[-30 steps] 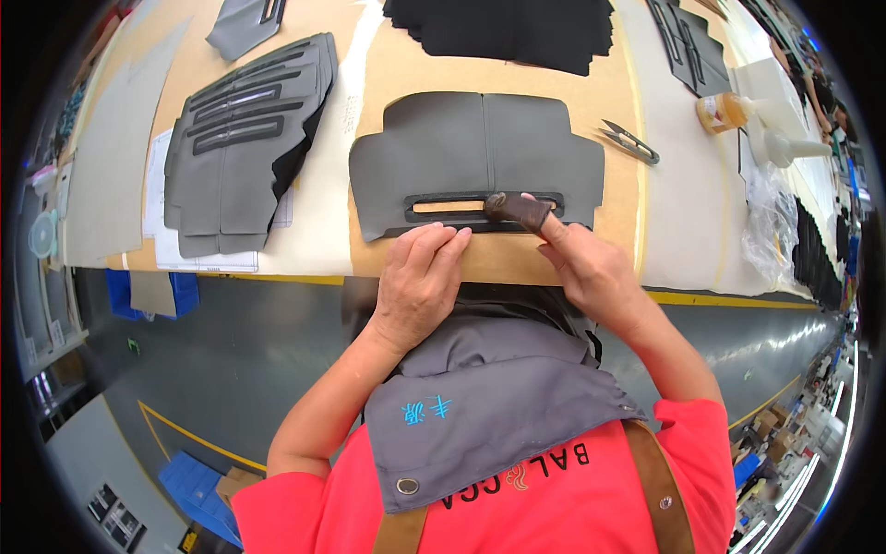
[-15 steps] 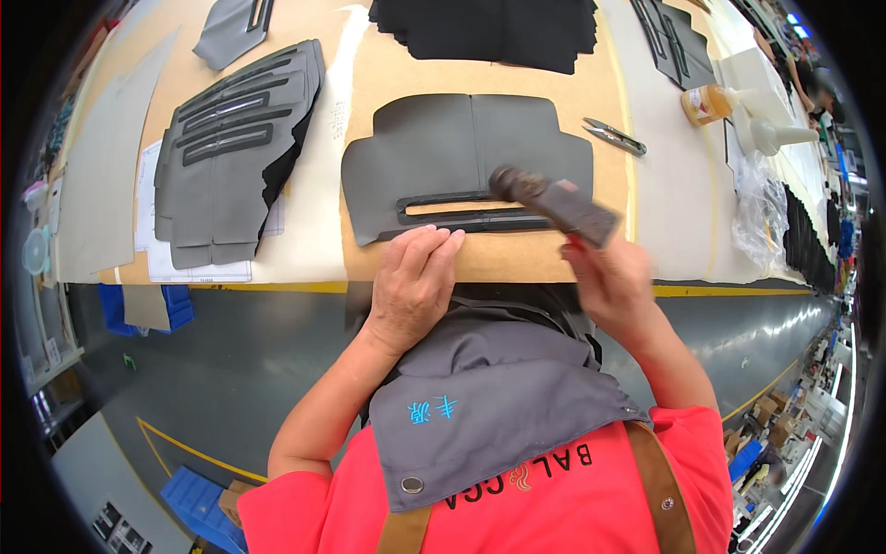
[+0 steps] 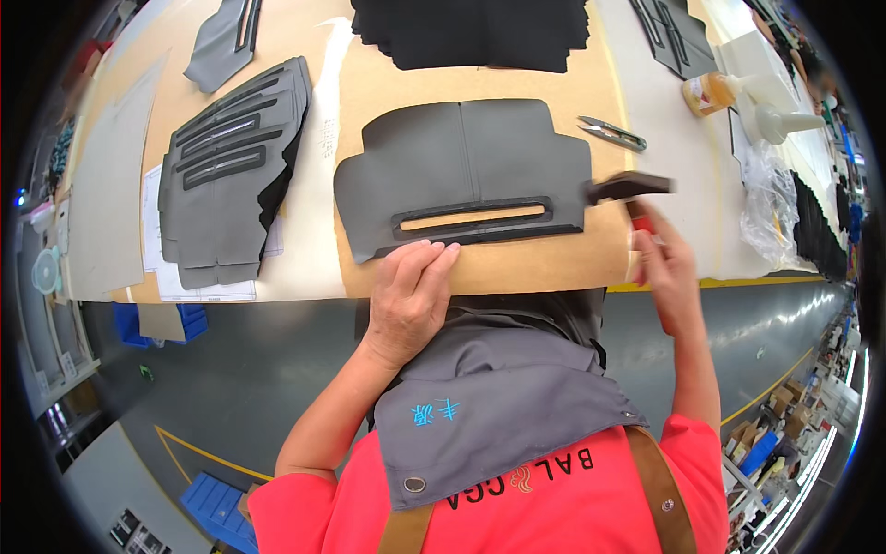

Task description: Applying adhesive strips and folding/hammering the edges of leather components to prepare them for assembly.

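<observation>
— Where's the hammer point(image 3: 632, 186)?
— Just right of the grey panel point(image 3: 415, 157), near its right edge. I can't tell whether it touches anything; it's blurred.

— Which way does it point?
— The head's long axis runs left to right, with one end toward the panel. The handle drops from the head toward the person, red where it's gripped.

— And the grip?
— The right hand point(image 3: 666, 263) has its fingers closed around that handle.

— The other one?
— The left hand point(image 3: 411, 295) lays its fingertips on the panel's near edge, fingers close together. The thumb is hidden, so I can't tell if it pinches.

— How does the panel lie?
— Flat on the brown-topped table point(image 3: 554, 272), long axis left to right, its right end angled slightly away from the person. A black-bordered slot point(image 3: 471, 218) runs along the near side, lengthwise.

— What's around it?
— Thread snips point(image 3: 616, 135) beyond the hammer, stacked slotted panels point(image 3: 217, 222) to the left, and a black pile point(image 3: 471, 37) across from the person.
</observation>
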The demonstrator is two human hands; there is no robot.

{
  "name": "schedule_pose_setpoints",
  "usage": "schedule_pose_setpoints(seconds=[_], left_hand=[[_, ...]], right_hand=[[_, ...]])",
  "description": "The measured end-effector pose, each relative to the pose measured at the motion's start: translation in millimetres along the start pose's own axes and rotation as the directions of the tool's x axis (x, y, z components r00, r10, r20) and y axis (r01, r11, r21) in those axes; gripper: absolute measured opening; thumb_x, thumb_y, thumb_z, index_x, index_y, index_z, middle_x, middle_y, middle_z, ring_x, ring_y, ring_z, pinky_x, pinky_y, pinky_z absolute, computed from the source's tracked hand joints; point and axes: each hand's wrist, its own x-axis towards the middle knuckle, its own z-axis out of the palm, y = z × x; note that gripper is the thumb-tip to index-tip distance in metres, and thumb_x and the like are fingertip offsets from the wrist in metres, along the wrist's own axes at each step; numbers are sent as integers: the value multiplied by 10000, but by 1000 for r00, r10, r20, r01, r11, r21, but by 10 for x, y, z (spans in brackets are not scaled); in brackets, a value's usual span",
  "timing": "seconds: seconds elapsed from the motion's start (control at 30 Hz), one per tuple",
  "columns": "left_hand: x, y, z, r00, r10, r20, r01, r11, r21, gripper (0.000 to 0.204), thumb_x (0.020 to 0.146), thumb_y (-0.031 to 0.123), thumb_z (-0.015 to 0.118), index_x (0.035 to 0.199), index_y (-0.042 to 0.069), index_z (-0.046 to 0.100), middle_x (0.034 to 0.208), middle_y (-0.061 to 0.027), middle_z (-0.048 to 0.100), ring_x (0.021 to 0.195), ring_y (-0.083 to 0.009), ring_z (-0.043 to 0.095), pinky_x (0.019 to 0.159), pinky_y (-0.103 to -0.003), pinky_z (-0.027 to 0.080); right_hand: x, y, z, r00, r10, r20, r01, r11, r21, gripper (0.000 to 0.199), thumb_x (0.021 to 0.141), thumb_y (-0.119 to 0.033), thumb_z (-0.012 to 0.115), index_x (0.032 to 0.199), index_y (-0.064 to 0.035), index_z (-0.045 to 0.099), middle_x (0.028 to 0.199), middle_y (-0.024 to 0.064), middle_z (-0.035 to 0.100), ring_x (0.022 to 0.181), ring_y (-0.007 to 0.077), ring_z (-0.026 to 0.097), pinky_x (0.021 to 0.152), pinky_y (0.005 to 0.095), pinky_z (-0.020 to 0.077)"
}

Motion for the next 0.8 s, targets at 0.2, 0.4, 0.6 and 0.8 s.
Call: schedule_pose_setpoints(seconds=[0.2,0.4,0.6,0.8], left_hand=[[35,-8,-39,999,27,43,-27,1000,-10,398,824,-53,718,1208,49,725,1166,-78,646,1133,-286,625,973,-386,542],[44,-76,-197,999,43,14,-43,999,16,373,832,-5,788,1195,65,737,1211,-98,647,1156,-307,621,1005,-419,523],[200,-159,-320,988,-32,153,29,999,24,555,773,102,877,1295,69,691,1302,-127,609,1217,-342,586,1057,-461,482],[316,-423,-469,992,-84,92,77,994,71,665,715,79,884,1336,93,646,1281,-105,639,1219,-325,592,1092,-515,441]], right_hand=[[381,819,-957,924,-234,-302,22,822,-569,392,1079,-246,618,1419,-51,634,1015,83,668,928,244,666,831,344,531],[327,-115,153,667,-734,133,653,489,-578,445,882,-208,797,1297,-91,688,1294,96,644,1171,285,611,1002,421,490],[574,-58,464,396,-818,418,848,150,-509,443,848,-150,742,1270,-32,679,1266,100,659,1130,263,645,955,401,533],[828,-188,417,447,-829,336,886,356,-298,303,857,-6,680,1158,-18,715,1043,107,710,970,279,696,834,391,572]])
